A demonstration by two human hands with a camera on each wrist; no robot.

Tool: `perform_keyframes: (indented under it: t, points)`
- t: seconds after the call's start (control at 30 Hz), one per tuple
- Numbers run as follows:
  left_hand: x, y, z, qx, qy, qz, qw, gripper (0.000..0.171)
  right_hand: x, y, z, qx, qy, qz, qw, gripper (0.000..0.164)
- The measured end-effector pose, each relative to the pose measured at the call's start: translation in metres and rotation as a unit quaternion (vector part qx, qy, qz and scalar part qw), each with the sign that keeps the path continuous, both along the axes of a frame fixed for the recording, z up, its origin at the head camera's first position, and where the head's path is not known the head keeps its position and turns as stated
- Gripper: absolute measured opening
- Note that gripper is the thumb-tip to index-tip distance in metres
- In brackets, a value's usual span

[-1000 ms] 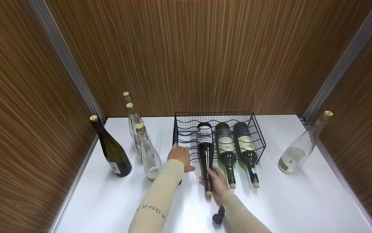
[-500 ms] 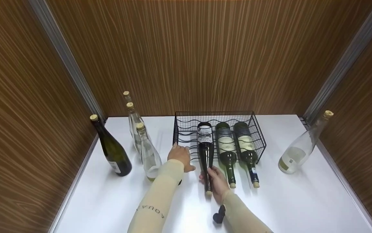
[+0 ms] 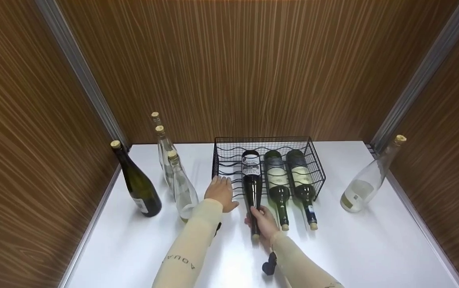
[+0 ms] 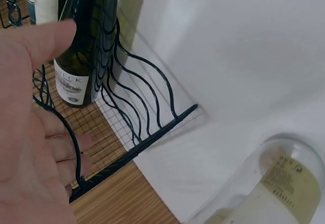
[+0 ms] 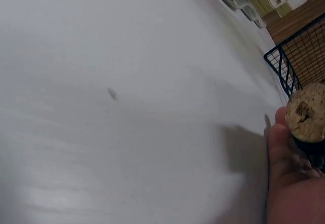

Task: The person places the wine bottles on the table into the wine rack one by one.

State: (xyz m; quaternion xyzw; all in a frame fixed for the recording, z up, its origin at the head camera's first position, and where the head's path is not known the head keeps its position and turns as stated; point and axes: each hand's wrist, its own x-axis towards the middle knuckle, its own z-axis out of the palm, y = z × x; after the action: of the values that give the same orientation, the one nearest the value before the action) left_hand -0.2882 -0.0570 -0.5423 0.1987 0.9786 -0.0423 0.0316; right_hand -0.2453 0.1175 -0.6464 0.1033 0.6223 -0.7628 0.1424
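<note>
A dark wine bottle (image 3: 252, 188) with a white label lies in a black wire rack (image 3: 214, 154), neck toward the person. My right hand (image 3: 264, 221) grips that neck, thumb on top. In the right wrist view the bottle's cork (image 5: 306, 115) sticks out past the fingers. At the rack's front left corner rests my left hand (image 3: 220, 193), fingers extended forward and thumb spread to the right. The left wrist view shows its fingers (image 4: 65, 145) behind a wavy rack wire. Two green wine bottles (image 3: 277, 176) (image 3: 302, 174) lie alongside on the right.
Left of the rack stand a dark green corked bottle (image 3: 140, 184) and three clear corked bottles (image 3: 184, 190), close together. Another clear bottle (image 3: 361, 192) stands at the right. Wood-grain panels (image 3: 233, 72) border the white table (image 3: 369, 248) at the back and sides.
The whole view has shifted slightly. Both hands keep their places, the right on the bottle neck and the left on the rack corner.
</note>
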Motion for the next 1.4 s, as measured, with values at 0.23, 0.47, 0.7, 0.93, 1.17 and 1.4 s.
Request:
perform_keyframes:
  t: [0.23,0.47,0.7,0.93,1.17,1.4]
  points:
    - [0.027,-0.002,0.007,0.123,0.005,-0.020,0.9922,0.081,0.009,-0.001,0.018,0.182,0.013,-0.001,0.983,0.056]
    - [0.066,-0.024,0.007,0.188,0.012,-0.063,0.9801,0.066,0.019,-0.001,0.041,0.219,0.056,-0.009,0.974,0.049]
    - [0.098,-0.065,-0.004,0.234,0.022,-0.063,0.9699,0.049,0.021,0.015,0.075,0.230,0.141,-0.024,0.963,0.048]
    - [0.113,-0.107,-0.016,0.284,0.041,-0.013,0.9578,0.038,0.003,0.050,0.106,0.251,0.180,-0.061,0.949,0.040]
    - [0.109,-0.145,-0.014,0.342,0.087,0.076,0.9324,0.028,-0.017,0.095,0.127,0.348,0.240,-0.083,0.903,0.041]
    - [0.089,-0.186,-0.001,0.349,0.272,0.140,0.8856,0.013,-0.039,0.139,0.144,0.428,0.264,-0.127,0.855,0.044]
